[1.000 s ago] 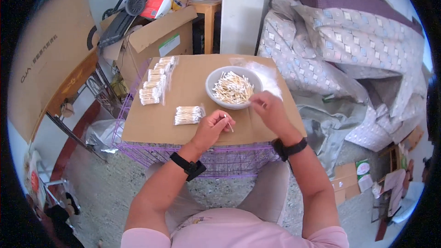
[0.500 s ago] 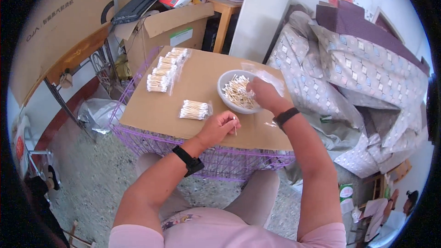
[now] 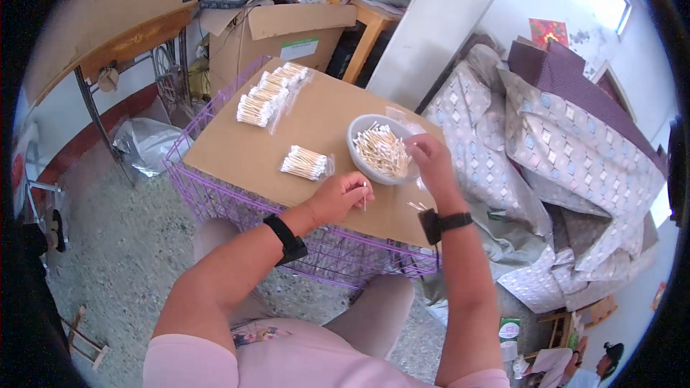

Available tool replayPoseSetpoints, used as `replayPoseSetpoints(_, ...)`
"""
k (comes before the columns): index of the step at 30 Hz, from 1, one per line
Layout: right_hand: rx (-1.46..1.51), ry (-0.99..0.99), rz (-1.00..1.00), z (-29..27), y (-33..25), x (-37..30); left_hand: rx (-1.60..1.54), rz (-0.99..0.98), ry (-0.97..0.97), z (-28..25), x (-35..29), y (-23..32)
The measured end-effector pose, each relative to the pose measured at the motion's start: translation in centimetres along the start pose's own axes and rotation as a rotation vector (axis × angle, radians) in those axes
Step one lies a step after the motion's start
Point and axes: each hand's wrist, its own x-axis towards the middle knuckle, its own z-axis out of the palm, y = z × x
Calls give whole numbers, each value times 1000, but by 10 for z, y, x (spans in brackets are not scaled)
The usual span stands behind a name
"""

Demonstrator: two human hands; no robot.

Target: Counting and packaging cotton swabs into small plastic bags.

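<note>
**Cotton swabs in the bowl, one bunch in my left hand**

Head view: My right hand point(image 3: 430, 154) is at the right rim of the white bowl point(image 3: 357, 145), the fingers curled down onto the loose cotton swabs point(image 3: 379, 149) inside. I cannot tell if it has pinched any yet. That hand is the nearer one to the bowl. The swabs in the bowl lie in a heap, mostly pointing from the near left to the far right.

My left hand point(image 3: 338, 196) sits just in front of the bowl, closed around a few swabs point(image 3: 364, 195). These stand almost straight up and down.

On the cardboard counter point(image 3: 237, 151), a small bagged bundle of swabs point(image 3: 305, 163) lies to the left of my left hand, its sticks pointing sideways. A row of more bundles point(image 3: 269, 92) lies farther away, at the far left corner.
</note>
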Motion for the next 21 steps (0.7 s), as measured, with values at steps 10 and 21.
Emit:
replayPoseSetpoints(10,852,179,302,34,-15,-98,50,17,-29,1,4,4)
replayPoseSetpoints(21,919,268,345,57,3,-116,237,57,119,15,6,-3)
